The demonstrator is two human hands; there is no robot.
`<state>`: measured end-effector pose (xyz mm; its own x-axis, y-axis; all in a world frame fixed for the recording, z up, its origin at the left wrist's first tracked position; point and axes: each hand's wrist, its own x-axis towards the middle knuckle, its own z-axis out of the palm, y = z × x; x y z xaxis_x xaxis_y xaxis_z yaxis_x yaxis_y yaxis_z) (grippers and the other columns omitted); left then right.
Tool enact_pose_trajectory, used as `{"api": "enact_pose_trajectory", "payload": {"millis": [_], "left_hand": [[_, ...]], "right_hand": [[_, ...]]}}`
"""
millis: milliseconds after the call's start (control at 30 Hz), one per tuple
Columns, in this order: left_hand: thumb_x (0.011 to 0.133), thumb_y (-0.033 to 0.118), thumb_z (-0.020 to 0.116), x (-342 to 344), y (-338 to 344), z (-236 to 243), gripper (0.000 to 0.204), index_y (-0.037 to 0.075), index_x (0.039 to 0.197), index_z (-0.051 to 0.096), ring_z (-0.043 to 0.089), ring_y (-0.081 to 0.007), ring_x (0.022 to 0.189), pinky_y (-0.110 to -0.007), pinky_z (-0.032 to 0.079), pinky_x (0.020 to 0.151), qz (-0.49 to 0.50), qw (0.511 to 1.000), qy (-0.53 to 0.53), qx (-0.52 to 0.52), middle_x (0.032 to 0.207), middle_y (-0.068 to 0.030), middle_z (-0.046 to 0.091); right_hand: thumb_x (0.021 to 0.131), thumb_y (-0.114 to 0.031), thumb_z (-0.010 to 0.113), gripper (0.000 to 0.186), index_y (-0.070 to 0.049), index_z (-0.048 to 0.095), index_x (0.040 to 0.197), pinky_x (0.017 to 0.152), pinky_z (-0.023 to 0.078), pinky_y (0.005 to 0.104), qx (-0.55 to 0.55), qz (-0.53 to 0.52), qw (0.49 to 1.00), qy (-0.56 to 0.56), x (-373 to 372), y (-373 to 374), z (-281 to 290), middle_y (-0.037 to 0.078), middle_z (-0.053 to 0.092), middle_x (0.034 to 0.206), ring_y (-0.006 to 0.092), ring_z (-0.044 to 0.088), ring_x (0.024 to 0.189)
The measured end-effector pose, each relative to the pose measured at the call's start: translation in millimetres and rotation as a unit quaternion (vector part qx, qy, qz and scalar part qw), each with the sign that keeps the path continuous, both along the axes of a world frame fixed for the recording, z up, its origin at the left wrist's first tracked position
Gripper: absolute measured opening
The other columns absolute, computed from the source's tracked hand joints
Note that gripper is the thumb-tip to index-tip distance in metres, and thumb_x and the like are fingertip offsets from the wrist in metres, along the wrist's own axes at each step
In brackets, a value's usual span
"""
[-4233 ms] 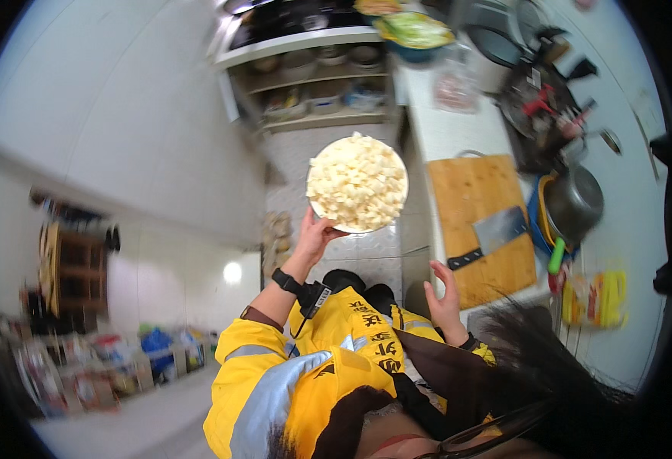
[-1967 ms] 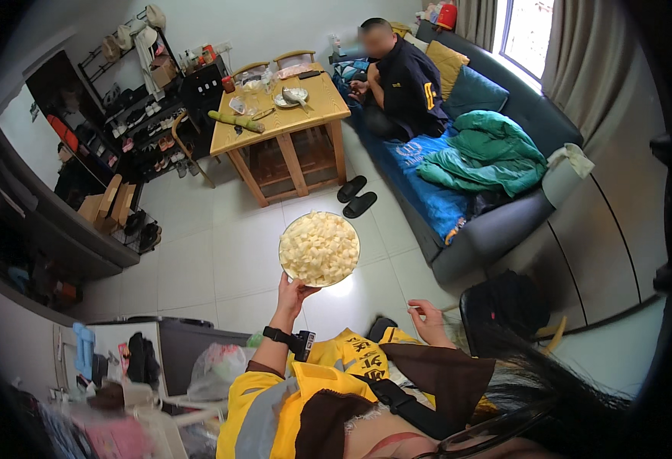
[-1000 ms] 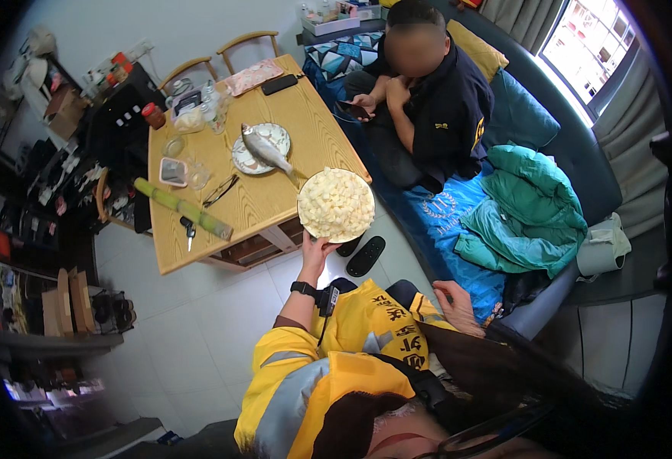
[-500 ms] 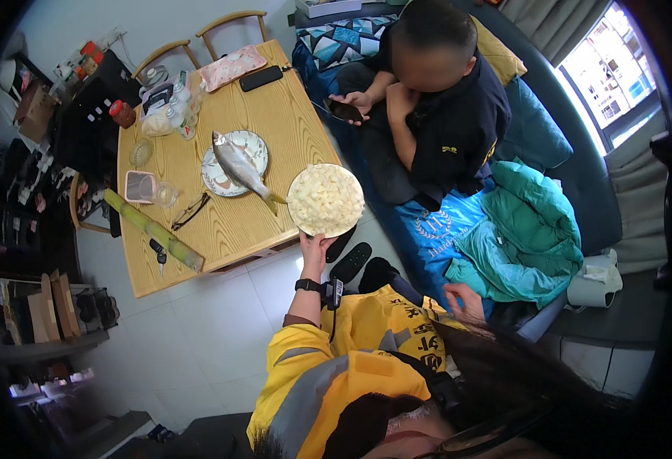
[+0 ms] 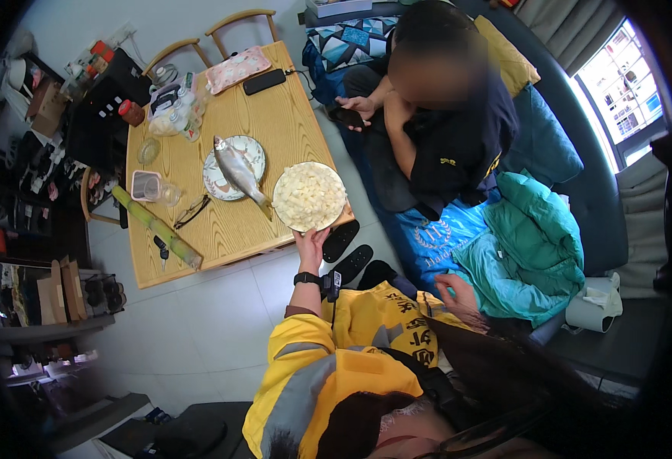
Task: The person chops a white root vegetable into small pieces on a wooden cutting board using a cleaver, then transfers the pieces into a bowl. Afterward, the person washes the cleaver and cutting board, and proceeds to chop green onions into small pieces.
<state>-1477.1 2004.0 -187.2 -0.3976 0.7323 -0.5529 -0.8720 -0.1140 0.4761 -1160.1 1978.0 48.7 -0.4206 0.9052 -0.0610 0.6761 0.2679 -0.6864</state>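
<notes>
Over the near edge of the wooden table point(image 5: 275, 99) we carry the plate of pale cubed food point(image 5: 309, 196), with our left hand point(image 5: 311, 243) under its near rim, fingers spread beneath and thumb likely on the edge; how firmly they close we cannot tell, since the plate hides them. The plate looks about level, part above the tabletop and part out over the floor. To set it down well, we judge it best to keep it flat so the loose cubes do not roll, and to bring it further onto the wood before letting it settle. Just beside it to the left lies a whole fish point(image 5: 236, 170) on a patterned plate point(image 5: 222, 173), its tail close to our rim, so we should avoid nudging it. Glasses point(image 5: 191, 212) and a green stalk point(image 5: 158, 228) lie further left. Our right hand point(image 5: 458, 297) hangs loosely open near our hip, holding nothing. A seated person point(image 5: 439, 130) on the sofa is well apart from the plate.
</notes>
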Motion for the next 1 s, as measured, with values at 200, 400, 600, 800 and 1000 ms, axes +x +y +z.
{"api": "enact_pose_trajectory", "payload": {"millis": [200, 400, 600, 800, 1000], "left_hand": [[0.084, 0.004, 0.050, 11.4, -30.0, 3.1, 0.049, 0.006, 0.126, 0.025, 0.061, -0.0307, 0.091, -0.043, 0.054, 0.076, -0.133, 0.989, 0.029, -0.064, 0.103, -0.0198, 0.056], [0.085, 0.006, 0.058, -17.9, -82.8, 11.6, 0.013, -0.002, 0.095, 0.059, 0.063, -0.0176, 0.072, -0.029, 0.054, 0.068, -0.537, 0.819, 0.203, -0.017, 0.083, -0.0109, 0.064], [0.088, 0.009, 0.056, -24.0, -82.9, 51.9, 0.019, -0.005, 0.102, 0.057, 0.065, -0.0207, 0.079, -0.030, 0.055, 0.073, -0.709, 0.670, 0.220, -0.006, 0.090, -0.0158, 0.065], [0.091, 0.012, 0.052, 103.4, -121.2, 96.0, 0.018, -0.003, 0.098, 0.059, 0.065, -0.0208, 0.073, -0.030, 0.055, 0.070, -0.819, 0.508, 0.249, 0.093, 0.086, -0.0142, 0.065], [0.091, 0.020, 0.053, 281.0, -289.0, 137.5, 0.024, -0.003, 0.090, 0.060, 0.062, -0.0165, 0.063, -0.028, 0.053, 0.063, -0.897, 0.300, 0.237, 0.220, 0.075, -0.0094, 0.063]], "right_hand": [[0.082, -0.005, 0.058, 0.015, -0.002, 0.060, 0.097, 0.068, 0.050, 0.0327, 0.014, -0.077, 0.996, 0.032, -32.3, -34.4, -12.5, 0.013, 0.063, 0.091, 0.0288, 0.063, 0.080], [0.082, -0.006, 0.059, 0.015, -0.004, 0.061, 0.097, 0.066, 0.050, 0.0302, 0.034, -0.232, 0.967, 0.103, -86.7, -144.0, -38.3, 0.012, 0.063, 0.088, 0.0264, 0.063, 0.077], [0.083, -0.006, 0.059, 0.015, -0.002, 0.061, 0.097, 0.065, 0.051, 0.0313, 0.082, -0.433, 0.892, 0.103, -96.2, -262.7, -26.0, 0.013, 0.064, 0.089, 0.0259, 0.064, 0.076], [0.083, -0.010, 0.058, 0.016, -0.001, 0.061, 0.097, 0.064, 0.050, 0.0314, 0.129, -0.624, 0.766, 0.093, -93.5, -401.7, 2.2, 0.014, 0.064, 0.088, 0.0253, 0.064, 0.076], [0.084, -0.011, 0.058, 0.016, -0.003, 0.061, 0.097, 0.065, 0.050, 0.0325, 0.190, -0.786, 0.587, 0.032, -93.1, -601.6, 35.0, 0.013, 0.064, 0.089, 0.0272, 0.064, 0.075]]}}
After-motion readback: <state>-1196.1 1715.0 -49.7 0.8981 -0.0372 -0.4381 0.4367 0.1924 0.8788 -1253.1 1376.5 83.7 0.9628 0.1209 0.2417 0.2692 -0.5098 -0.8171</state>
